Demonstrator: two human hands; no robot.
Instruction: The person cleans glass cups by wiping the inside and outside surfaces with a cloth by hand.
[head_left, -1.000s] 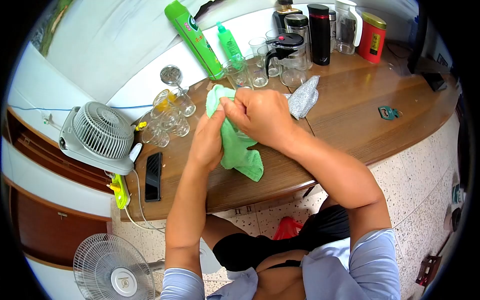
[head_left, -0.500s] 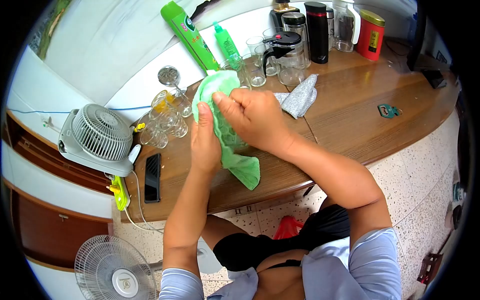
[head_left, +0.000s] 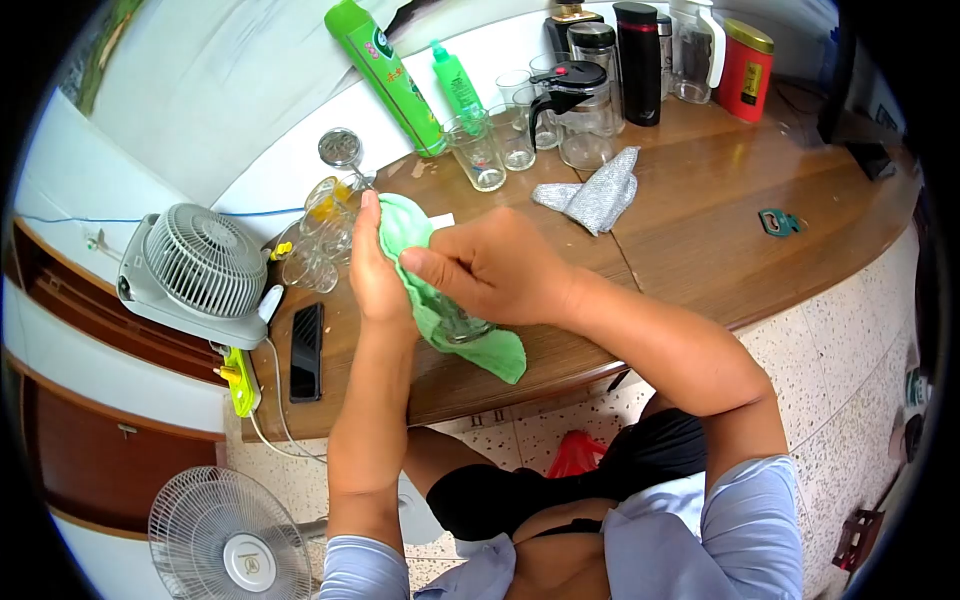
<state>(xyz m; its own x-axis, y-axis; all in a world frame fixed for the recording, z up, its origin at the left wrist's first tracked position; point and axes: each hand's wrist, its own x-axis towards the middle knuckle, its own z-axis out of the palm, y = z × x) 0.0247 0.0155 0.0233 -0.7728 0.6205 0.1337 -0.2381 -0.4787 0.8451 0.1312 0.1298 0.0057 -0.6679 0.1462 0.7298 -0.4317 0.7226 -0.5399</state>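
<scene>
A green cloth [head_left: 404, 226] is wrapped around a clear glass [head_left: 455, 322], whose lower part shows below my right hand. My left hand [head_left: 380, 270] supports the cloth and glass from the left side, its fingers mostly behind the cloth. With curled fingers and the thumb pointing left, my right hand [head_left: 490, 265] grips at the cloth and glass from the right. The cloth's loose end [head_left: 500, 355] hangs over the table's near edge. A small white piece sticks out above my right hand.
On the wooden table [head_left: 700, 230] are upturned glasses [head_left: 310, 268], a tumbler [head_left: 478, 160], a black-handled teapot [head_left: 585, 140], a grey cloth [head_left: 603, 195], a phone [head_left: 307, 350] and a bottle opener [head_left: 775, 222]. Green bottles, a black flask and a red tin line the back; a fan [head_left: 205, 265] stands left.
Both hands have moved lower and slightly left with the cloth. The cloth has shifted around the glass, and more of the glass shows. The tumbler behind is now uncovered.
</scene>
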